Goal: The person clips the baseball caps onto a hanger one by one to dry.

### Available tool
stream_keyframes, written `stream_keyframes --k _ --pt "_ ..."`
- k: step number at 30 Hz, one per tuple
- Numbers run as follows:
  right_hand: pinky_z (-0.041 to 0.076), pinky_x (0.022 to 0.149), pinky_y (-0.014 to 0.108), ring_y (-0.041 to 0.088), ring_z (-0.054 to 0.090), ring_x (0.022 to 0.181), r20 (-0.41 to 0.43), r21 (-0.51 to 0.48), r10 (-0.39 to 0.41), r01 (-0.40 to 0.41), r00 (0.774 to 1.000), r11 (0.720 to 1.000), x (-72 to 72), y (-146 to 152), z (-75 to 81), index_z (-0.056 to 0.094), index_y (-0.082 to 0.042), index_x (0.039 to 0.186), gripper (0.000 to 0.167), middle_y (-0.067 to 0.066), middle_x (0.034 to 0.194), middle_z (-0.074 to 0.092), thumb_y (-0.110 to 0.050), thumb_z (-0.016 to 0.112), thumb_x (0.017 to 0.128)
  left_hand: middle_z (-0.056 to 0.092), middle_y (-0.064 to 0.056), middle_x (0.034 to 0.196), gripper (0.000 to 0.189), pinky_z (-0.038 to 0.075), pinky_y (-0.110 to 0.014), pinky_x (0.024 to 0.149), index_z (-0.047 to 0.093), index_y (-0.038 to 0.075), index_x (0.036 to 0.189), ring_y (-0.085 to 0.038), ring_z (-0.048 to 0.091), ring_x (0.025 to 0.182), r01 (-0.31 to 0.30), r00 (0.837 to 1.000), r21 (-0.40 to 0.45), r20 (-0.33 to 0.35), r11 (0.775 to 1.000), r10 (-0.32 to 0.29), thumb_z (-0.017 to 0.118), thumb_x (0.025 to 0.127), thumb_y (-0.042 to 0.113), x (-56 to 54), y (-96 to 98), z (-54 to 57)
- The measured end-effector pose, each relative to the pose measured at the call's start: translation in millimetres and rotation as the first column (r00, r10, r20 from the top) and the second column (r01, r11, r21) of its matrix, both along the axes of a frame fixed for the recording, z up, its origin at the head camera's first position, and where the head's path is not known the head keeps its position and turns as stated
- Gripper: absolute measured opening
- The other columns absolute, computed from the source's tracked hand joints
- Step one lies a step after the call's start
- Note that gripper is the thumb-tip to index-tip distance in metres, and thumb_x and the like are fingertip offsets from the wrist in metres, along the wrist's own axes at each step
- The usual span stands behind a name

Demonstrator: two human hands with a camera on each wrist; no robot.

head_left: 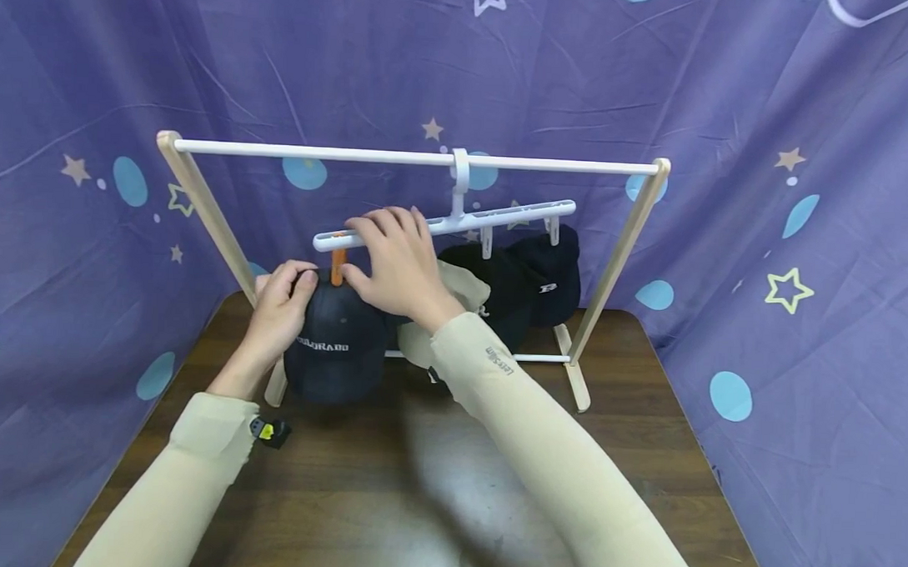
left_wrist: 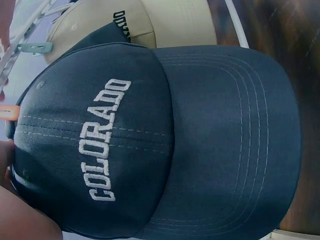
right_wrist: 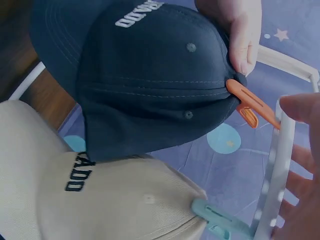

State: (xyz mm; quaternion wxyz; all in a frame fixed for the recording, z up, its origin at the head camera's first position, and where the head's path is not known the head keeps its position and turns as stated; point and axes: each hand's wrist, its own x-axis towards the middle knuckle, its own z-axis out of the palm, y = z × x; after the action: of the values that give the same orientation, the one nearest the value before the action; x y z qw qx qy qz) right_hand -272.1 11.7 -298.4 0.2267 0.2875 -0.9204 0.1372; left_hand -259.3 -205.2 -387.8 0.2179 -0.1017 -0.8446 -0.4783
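A dark navy cap with white COLORADO lettering (head_left: pixel 336 371) hangs at the left end of a white clip hanger (head_left: pixel 516 215). An orange clip (right_wrist: pixel 252 102) bites the top of its crown. My left hand (head_left: pixel 276 311) pinches the crown beside this clip, thumb in front. My right hand (head_left: pixel 405 269) grips the hanger bar, its thumb on the near side and fingers behind. Behind the navy cap, a beige cap (right_wrist: pixel 120 200) hangs from a pale green clip (right_wrist: pixel 217 212). In the left wrist view the navy cap's curved brim (left_wrist: pixel 220 125) shows fully.
Farther right on the hanger hang a black cap (head_left: pixel 506 294) and a dark cap with a white letter (head_left: pixel 563 271), near grey clips (head_left: pixel 486 243). The rack's white rail (head_left: pixel 316 153) and wooden post (head_left: pixel 624 248) frame them. Below lies a brown wooden table (head_left: pixel 326 513).
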Motion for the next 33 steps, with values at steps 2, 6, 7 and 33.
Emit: stream_keyframes --k 2,6,7,33 --pt "0.016 0.13 0.051 0.026 0.042 0.145 -0.015 -0.062 0.021 -0.022 1.0 0.998 3.0 4 -3.3 0.06 -0.023 0.147 0.053 0.0 0.148 0.057 -0.042 0.071 0.099 0.065 -0.022 0.122 0.031 0.025 -0.041 0.099 0.067 -0.001 0.124 -0.023 0.036 0.116 -0.002 1.0 -0.007 -0.011 1.0 0.002 0.051 0.113 0.023 -1.0 -0.9 0.6" --pt "0.022 0.128 0.046 0.026 0.042 0.144 -0.047 -0.176 0.065 -0.072 0.997 0.982 10.5 15 -11.0 0.064 -0.02 0.144 0.049 0.003 0.15 0.056 -0.034 0.071 0.098 0.062 -0.022 0.121 0.029 0.024 -0.047 0.101 0.066 -0.001 0.125 -0.03 0.036 0.119 -0.015 0.999 -0.019 -0.028 1.0 0.014 0.052 0.113 0.022 -3.7 -2.7 1.8" --pt "0.023 0.127 0.045 0.026 0.043 0.144 -0.054 -0.203 0.077 -0.086 0.996 0.975 12.3 18 -13.3 0.065 -0.019 0.144 0.048 0.004 0.15 0.056 -0.032 0.071 0.098 0.062 -0.022 0.122 0.029 0.024 -0.048 0.102 0.066 0.0 0.125 -0.032 0.036 0.12 -0.02 0.999 -0.022 -0.03 1.0 0.019 0.052 0.113 0.022 -4.3 -3.2 2.1" --pt "0.042 0.109 0.043 0.03 0.057 0.127 -0.106 -0.554 0.068 -0.116 0.992 0.824 40.2 114 -57.0 0.072 -0.008 0.131 0.039 0.01 0.134 0.066 -0.007 0.074 0.093 0.046 -0.018 0.149 0.036 0.018 -0.057 0.103 0.058 0.01 0.144 -0.039 0.032 0.131 -0.085 0.996 -0.065 -0.032 0.994 0.083 0.051 0.112 0.026 3.0 -15.0 3.6"
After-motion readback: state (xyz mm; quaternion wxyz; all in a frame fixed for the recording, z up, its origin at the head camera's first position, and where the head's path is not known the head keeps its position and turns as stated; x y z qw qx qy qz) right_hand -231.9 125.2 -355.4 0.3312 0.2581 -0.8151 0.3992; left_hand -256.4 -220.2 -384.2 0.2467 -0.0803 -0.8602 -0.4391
